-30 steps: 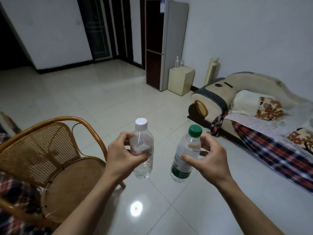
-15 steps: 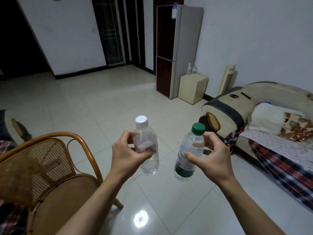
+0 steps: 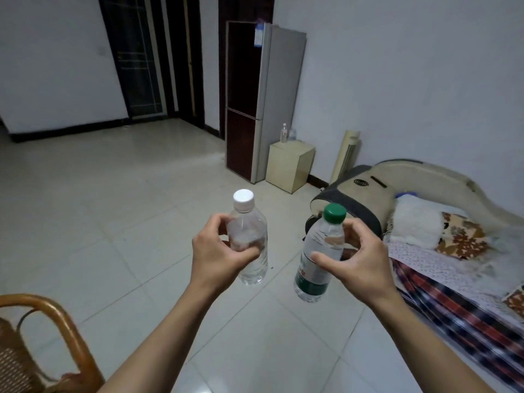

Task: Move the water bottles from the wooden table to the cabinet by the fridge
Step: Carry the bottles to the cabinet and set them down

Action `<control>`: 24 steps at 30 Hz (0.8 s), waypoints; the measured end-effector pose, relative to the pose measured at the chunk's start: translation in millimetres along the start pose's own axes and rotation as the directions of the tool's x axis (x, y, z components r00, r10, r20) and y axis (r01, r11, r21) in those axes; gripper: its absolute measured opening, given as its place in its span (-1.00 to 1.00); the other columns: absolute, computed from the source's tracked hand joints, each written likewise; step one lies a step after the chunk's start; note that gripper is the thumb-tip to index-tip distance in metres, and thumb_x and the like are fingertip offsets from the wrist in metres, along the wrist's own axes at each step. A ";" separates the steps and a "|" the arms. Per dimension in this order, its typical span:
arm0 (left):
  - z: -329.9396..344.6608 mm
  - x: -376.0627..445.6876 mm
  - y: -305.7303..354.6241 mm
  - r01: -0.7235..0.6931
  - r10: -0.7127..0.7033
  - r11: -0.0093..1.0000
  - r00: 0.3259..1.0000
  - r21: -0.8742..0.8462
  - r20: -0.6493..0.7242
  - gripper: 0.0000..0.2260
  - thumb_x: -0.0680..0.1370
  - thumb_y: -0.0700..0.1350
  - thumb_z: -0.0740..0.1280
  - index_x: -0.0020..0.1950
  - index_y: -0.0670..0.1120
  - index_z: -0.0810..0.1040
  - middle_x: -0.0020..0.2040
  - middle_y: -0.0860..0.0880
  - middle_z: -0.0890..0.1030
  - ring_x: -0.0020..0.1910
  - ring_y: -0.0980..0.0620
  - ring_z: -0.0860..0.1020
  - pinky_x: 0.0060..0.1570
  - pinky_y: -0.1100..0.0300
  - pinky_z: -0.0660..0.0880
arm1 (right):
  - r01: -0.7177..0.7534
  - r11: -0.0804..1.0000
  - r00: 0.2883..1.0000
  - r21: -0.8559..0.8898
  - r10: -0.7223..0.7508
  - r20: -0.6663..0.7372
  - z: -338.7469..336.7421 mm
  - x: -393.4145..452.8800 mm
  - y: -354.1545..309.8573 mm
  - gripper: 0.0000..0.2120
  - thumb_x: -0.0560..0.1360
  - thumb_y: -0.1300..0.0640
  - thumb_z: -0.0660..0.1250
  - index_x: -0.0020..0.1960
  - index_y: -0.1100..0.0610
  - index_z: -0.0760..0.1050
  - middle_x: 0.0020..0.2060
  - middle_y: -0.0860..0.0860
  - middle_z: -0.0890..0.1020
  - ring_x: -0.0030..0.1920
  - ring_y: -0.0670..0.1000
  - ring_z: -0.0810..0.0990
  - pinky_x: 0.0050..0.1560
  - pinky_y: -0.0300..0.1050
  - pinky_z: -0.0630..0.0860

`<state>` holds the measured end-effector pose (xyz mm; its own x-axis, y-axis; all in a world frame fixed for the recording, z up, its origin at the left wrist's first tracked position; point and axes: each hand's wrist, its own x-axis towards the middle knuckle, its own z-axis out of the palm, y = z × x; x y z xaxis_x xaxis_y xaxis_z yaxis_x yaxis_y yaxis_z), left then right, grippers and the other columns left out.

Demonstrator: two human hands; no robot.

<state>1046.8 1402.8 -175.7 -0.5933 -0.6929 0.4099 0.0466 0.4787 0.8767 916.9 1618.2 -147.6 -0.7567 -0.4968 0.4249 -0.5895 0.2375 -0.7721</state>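
The room is dim and evenly lit, with a cool grey-green cast; the source seems to sit overhead, out of view; shadows are soft and faint. The glossy tiled floor (image 3: 119, 222) carries a pale sheen; the white wall (image 3: 411, 80) darkens toward the corners. Wide-angle bending tilts the fridge (image 3: 263, 100) and doorway (image 3: 141, 58); the rattan chair (image 3: 48, 344) and plaid blanket (image 3: 465, 316) at the edges are smeared; the centre stays fairly sharp.
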 end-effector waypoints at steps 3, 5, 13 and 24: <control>2.6 37.4 -17.1 -0.005 0.005 1.000 1.000 0.007 -0.009 -0.55 0.17 0.03 0.57 -0.01 0.01 0.53 -0.11 0.08 0.63 -0.15 0.04 0.62 -0.27 0.03 0.64 | -0.007 1.000 1.000 0.002 0.007 -0.024 18.4 35.3 8.2 -0.51 0.22 0.12 0.65 0.07 -0.02 0.53 -0.06 -0.12 0.68 -0.06 -0.11 0.67 -0.08 -0.22 0.64; 3.4 57.4 -30.4 0.017 -0.017 1.000 1.000 0.015 -0.012 -0.56 0.18 -0.03 0.60 -0.01 0.02 0.54 -0.12 0.09 0.64 -0.16 0.06 0.63 -0.28 0.03 0.63 | -0.015 1.000 1.000 -0.007 0.015 -0.018 33.1 58.5 14.8 -0.51 0.22 0.10 0.65 0.08 -0.02 0.53 -0.05 -0.11 0.67 -0.05 -0.11 0.67 -0.06 -0.17 0.66; 35.6 156.2 -95.6 0.069 -0.075 0.992 0.995 0.101 0.058 -0.56 0.15 0.05 0.53 -0.02 0.02 0.56 -0.11 0.12 0.65 -0.16 0.07 0.62 -0.24 0.01 0.62 | -0.048 0.997 0.998 0.060 0.046 0.033 97.9 161.8 67.4 -0.47 0.23 -0.04 0.61 0.14 -0.03 0.52 0.01 -0.11 0.66 0.04 -0.09 0.65 -0.03 -0.16 0.67; 113.3 336.1 -132.3 0.109 -0.115 0.984 0.993 0.142 0.032 -0.56 0.19 -0.08 0.62 -0.01 0.02 0.56 -0.09 0.08 0.66 -0.22 0.13 0.63 -0.23 0.00 0.64 | -0.066 0.988 0.998 0.142 0.066 0.004 135.3 360.3 141.9 -0.48 0.23 -0.07 0.59 0.13 -0.09 0.49 0.01 -0.19 0.63 0.06 -0.17 0.61 -0.06 -0.30 0.60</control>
<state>750.2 1167.7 -182.5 -0.6201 -0.7255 0.2985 -0.1328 0.4720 0.8715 598.9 1360.0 -168.0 -0.7930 -0.4834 0.3709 -0.4921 0.1492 -0.8576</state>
